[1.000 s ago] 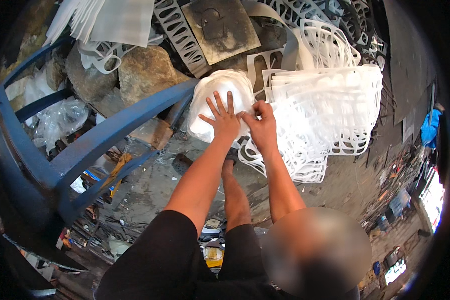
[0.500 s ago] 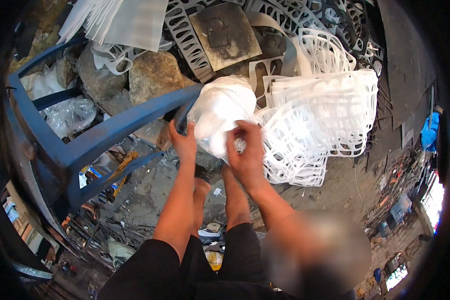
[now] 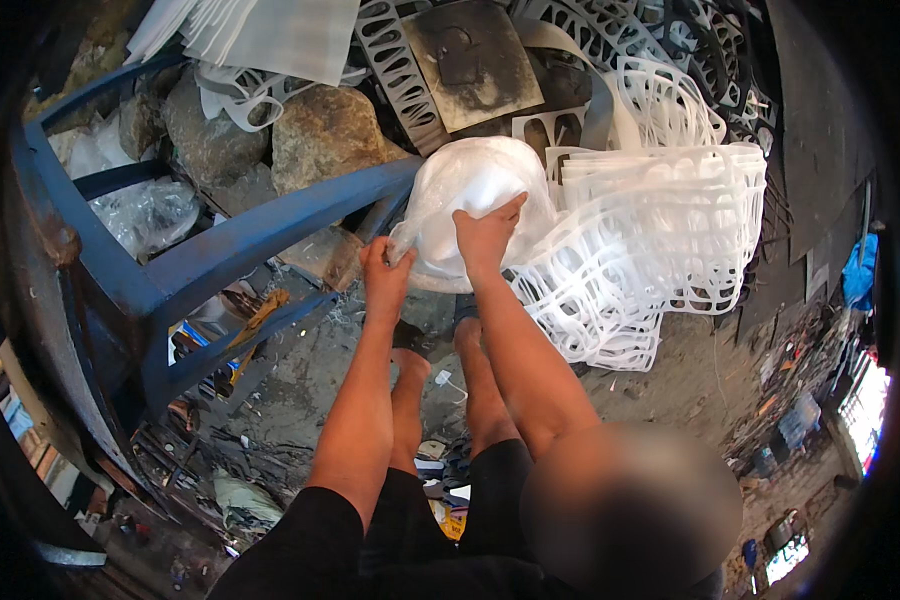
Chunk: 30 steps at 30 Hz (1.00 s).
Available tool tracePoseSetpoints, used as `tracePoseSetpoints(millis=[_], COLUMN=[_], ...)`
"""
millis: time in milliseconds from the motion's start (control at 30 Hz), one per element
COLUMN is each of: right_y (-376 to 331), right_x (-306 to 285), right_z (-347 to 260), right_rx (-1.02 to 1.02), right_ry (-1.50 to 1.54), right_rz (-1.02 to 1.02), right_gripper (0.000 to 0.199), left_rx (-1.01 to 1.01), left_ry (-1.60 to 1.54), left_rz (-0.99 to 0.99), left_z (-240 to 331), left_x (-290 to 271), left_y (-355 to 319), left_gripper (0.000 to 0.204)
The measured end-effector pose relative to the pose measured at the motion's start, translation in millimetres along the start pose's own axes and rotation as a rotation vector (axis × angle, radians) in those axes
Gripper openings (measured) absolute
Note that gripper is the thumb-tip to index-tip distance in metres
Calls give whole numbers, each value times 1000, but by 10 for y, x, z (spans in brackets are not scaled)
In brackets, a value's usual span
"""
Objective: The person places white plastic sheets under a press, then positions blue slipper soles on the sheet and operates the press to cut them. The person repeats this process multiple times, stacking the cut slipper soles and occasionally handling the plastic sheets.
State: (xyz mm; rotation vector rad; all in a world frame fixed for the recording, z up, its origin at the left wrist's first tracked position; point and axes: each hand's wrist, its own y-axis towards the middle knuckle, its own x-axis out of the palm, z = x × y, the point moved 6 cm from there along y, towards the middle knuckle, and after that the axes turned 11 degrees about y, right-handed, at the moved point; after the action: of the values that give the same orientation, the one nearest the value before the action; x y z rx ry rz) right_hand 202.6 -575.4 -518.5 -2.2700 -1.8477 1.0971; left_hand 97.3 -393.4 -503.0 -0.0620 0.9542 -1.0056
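a rounded white bundle in glossy, wrinkled translucent film [image 3: 478, 172] sits before the person, between a blue-painted metal frame [image 3: 282, 228] and white flexible sheets with rows of oval cut-outs [image 3: 705, 225]. its nearly round outline makes a long axis hard to tell; a loose film edge points left, toward the person. the left hand [image 3: 384, 272], wrist straight, pinches that edge between thumb and curled fingers. the right hand [image 3: 488, 236] lies over the near side, thumb apart from fingers; whether it grips film, i cannot tell.
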Motion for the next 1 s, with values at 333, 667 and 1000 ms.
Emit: tracePoseSetpoints(millis=[333,667,1000], right_y=[259,104,519], right_x=[-8,-334,255], right_z=[767,-175,474], right_rx=[53,172,-102], right_ry=[-123,-32,-195], right_rz=[-115,-134,-112], right_gripper=[98,102,70], left_rx=[-52,447,616], left_ry=[-6,544,422], left_rz=[106,73,-39], left_z=[282,1477,2231], left_x=[-154,-215,226], left_y=[142,290,1039], left_gripper=[28,73,29])
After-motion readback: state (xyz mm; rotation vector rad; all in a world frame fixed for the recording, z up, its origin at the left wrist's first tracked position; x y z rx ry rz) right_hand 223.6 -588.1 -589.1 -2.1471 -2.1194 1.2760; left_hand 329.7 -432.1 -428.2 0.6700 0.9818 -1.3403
